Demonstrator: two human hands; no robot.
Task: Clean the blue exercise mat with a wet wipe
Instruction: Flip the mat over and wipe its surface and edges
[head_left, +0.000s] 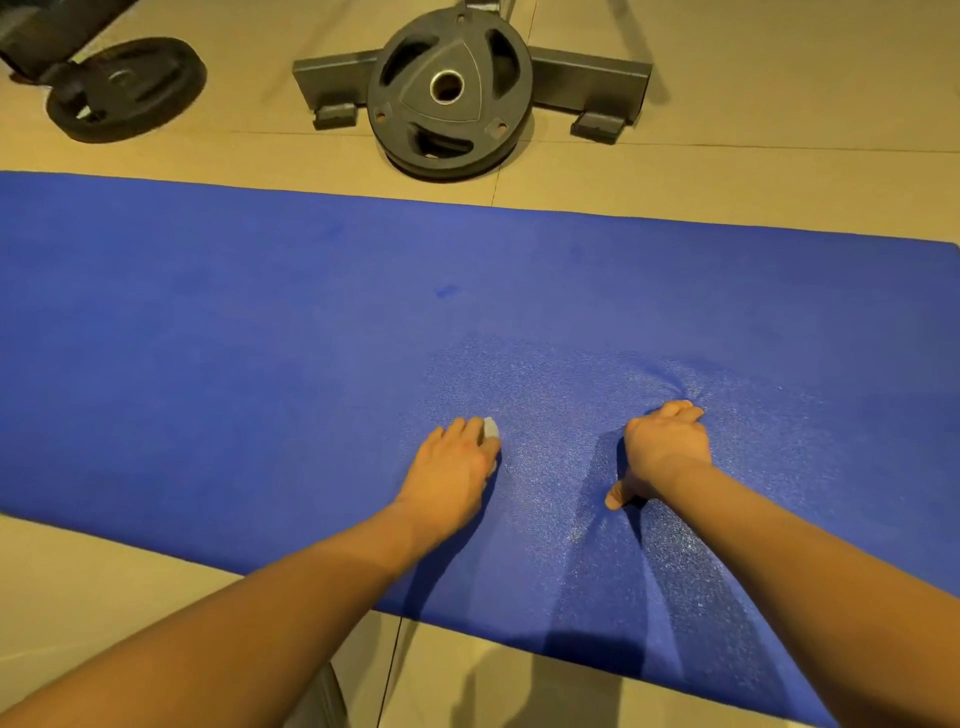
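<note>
On the tan tiled floor (779, 130) a long blue foam exercise mat (260, 312) lies flat, running left to right across the view, near edge toward the person. Left hand (449, 467) is palm-down on the mat near its middle, fingers bent over a small white wet wipe (491, 428). Only a crumpled bit of the wipe shows, at the index-finger side; the rest is hidden under the hand. Right hand (665, 447) is just beside it to the right, arched up on the mat. Its bent fingertips (685, 410) dig into the foam and pucker it, thumb (615, 500) spread back toward the person, nothing in its grasp. A speckled, shiny patch (545, 374) of mat surrounds both hands. Beyond the far edge, a dark grey round weight plate with three cut-out grips (449, 93) leans against a grey metal frame base (587, 78). A smaller black weight plate (127, 88) lies far left.
</note>
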